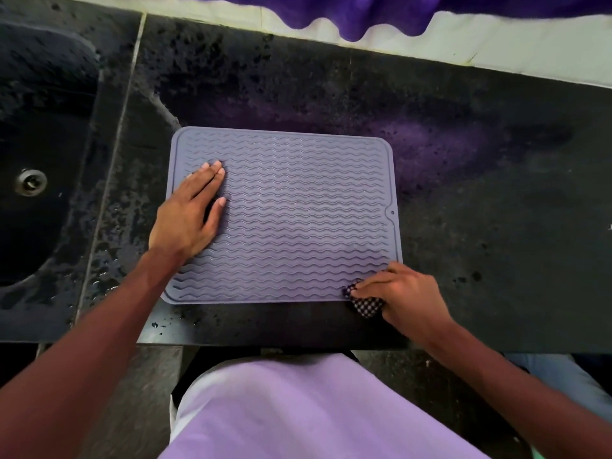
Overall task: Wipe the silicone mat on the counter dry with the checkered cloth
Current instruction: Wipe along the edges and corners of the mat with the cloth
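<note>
Head view: the mat (298,213) lies flat on the dark counter (496,260), just beside the sink (39,160). The left hand (188,213) presses flat on its left side, fingers straight. The right hand (402,293) grips the bunched cloth (366,306) at the near right corner. Best to keep the mat pinned and wipe along the wavy ridges.

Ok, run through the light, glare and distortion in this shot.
Head view: the wide-angle lens slants the counter's far edge; light is soft, with a small shadow under the left hand on the silicone mat; the purple fabric reflects as a haze on the glossy stone behind the mat; ridges are sharp, with no blur on the right hand gripping the checkered cloth.
</note>
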The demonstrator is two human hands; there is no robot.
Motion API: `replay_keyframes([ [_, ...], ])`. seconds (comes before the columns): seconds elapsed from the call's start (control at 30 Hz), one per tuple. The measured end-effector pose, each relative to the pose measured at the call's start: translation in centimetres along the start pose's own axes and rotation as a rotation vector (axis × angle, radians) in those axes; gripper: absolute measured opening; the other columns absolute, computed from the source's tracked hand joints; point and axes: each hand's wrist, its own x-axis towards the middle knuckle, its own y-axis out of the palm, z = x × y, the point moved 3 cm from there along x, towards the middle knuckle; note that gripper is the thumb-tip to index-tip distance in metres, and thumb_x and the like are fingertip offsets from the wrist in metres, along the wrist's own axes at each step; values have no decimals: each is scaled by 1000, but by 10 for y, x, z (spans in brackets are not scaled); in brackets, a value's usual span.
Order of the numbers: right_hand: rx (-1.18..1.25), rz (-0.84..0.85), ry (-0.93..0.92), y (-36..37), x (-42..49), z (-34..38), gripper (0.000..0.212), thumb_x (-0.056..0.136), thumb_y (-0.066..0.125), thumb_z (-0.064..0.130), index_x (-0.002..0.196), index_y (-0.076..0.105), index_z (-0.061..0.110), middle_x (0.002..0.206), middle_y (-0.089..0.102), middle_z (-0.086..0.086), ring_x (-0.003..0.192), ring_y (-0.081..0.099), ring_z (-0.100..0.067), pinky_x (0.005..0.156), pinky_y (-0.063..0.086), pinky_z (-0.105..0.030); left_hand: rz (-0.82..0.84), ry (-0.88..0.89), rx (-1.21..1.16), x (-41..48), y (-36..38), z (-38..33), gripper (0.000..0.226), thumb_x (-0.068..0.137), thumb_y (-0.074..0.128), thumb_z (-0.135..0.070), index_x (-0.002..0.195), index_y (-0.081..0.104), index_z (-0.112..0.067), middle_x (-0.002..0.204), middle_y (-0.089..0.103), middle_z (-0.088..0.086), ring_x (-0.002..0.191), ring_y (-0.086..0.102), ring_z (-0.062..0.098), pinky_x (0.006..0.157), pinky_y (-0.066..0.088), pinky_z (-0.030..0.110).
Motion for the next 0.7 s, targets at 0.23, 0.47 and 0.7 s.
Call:
replay_keyframes([
  [0.23, 141, -36, 246, -36, -1, -36, 52, 65, 71, 4, 99, 70, 44, 98, 71, 18, 92, 66, -17, 74, 57, -39, -8, -30, 16, 1, -1, -4, 50, 106, 44, -29, 150, 45, -5, 158, 41, 7, 148, 36, 20, 122, 30, 39],
  [0.47, 28, -110, -30, -21, 71, 7, 52, 58, 77, -3, 99, 74, 30, 97, 72, 14, 85, 57, -20, 65, 53, -33, 3, -28, 20, 0, -1, -3, 51, 106, 42, -30, 151, 44, -6, 159, 40, 6, 149, 35, 19, 122, 30, 39],
  [0.7, -70, -52, -145, -26, 59, -17, 53, 51, 83, -1, 94, 77, 30, 91, 73, 15, 79, 57, -19, 52, 50, -28, 17, -19, 5, 0, 1, 0, 51, 106, 41, -31, 151, 43, -6, 160, 39, 6, 150, 33, 19, 123, 29, 40],
])
